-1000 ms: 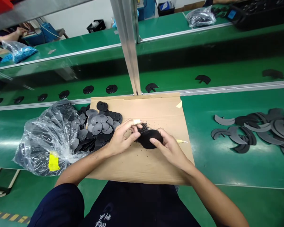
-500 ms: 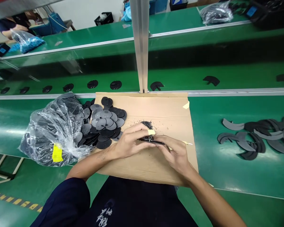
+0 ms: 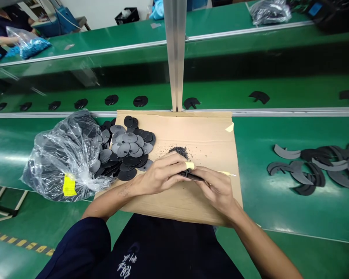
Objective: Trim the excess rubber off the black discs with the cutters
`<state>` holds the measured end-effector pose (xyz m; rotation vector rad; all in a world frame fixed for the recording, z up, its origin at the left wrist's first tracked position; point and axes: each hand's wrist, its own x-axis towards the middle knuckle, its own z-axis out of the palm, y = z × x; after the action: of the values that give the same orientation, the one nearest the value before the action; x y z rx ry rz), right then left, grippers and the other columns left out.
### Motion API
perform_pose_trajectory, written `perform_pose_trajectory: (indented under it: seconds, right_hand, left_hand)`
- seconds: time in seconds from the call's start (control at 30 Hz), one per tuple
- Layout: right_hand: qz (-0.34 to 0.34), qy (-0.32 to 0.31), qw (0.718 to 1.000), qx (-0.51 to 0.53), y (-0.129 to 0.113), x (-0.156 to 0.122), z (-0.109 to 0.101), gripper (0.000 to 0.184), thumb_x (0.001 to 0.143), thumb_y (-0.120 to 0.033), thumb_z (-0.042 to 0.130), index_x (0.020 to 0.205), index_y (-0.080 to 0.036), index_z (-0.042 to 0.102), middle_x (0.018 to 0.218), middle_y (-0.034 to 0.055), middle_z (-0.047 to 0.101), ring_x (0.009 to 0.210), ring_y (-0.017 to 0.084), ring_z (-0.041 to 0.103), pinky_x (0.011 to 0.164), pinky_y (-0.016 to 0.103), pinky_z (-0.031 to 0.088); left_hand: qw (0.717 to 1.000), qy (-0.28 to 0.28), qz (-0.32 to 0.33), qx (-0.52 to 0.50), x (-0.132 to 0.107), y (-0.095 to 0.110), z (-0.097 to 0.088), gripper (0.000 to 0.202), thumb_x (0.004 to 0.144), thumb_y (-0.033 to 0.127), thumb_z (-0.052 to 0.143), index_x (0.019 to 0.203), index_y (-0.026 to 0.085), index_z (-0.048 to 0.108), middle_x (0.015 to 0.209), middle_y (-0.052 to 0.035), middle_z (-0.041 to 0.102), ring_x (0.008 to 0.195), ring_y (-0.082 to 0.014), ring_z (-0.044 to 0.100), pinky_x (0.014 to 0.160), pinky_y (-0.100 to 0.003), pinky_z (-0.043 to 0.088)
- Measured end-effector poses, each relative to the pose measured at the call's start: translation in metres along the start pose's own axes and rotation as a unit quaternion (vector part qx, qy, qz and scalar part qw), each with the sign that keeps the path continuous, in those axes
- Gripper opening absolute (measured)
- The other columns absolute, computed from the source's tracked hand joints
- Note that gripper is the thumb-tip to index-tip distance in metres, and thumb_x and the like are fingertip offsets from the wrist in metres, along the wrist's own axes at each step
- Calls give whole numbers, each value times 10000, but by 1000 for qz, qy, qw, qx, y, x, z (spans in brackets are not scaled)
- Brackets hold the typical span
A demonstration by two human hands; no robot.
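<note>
Over a cardboard sheet [image 3: 209,131], my left hand [image 3: 163,172] and my right hand [image 3: 218,188] grip a thin black plastic disc [image 3: 193,176] between them. The fingers partly hide it. A yellow cover sits on a fingertip of my left hand, which presses along the disc's upper side. A slim tool with a yellow handle and pointed tip [image 3: 228,173] sticks out past my right hand, its other end hidden. Small black shavings [image 3: 179,152] lie heaped just beyond my hands. Left of them is a pile of black and grey discs [image 3: 129,149].
A clear bag [image 3: 64,155] of dark parts lies at left. Curved black pieces [image 3: 305,170] are heaped on the green table at right. Beyond a metal post [image 3: 177,58], spaced black parts [image 3: 140,101] line a green strip. A person [image 3: 8,23] sits at far left.
The disc has tilted and more of it is covered by my left hand, whose covered fingertip has slid slightly right. The view has shifted a little; the spaced parts appear slightly farther left.
</note>
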<state>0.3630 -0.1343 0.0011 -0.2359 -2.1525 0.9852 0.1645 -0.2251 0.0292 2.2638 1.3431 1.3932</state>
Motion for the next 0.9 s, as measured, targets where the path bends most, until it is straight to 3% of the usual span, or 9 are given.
perform_pose_trajectory:
  seconds: [0.47,0.6,0.73,0.9]
  right_hand:
    - [-3,-24,1000,-2,-3,-4,-6,371,992,-76,558,1305,-222,693,1203,77,755,1020,206,762,879,317,665]
    - [5,-11,1000,4,-5,-2,-3,331,995,-81,568,1266,-211,707,1175,86,762,1003,207,762,850,318,664]
    - [53,-33,998,0,-4,-2,-8,254,1027,-209,585,1258,-224,690,1169,92,754,1026,232,745,887,384,650]
    - [107,-55,986,-112,3,-20,-36,382,983,-392,673,1323,-225,633,1241,140,706,1172,320,668,1005,521,576]
  left_hand:
    - [999,33,11,0,-4,3,3,257,952,211,695,1199,156,652,916,-76,689,790,-153,643,692,-281,557]
    - [999,13,-16,-25,0,6,3,290,972,244,672,1248,158,652,987,-98,677,890,-173,661,753,-305,591]
    - [996,-6,-57,-70,0,3,3,292,987,207,642,1276,167,652,1083,-128,707,980,-182,696,808,-308,613]
    - [995,39,-87,-36,-15,-7,-1,261,940,217,717,1188,141,685,993,-106,756,894,-169,718,788,-285,610]
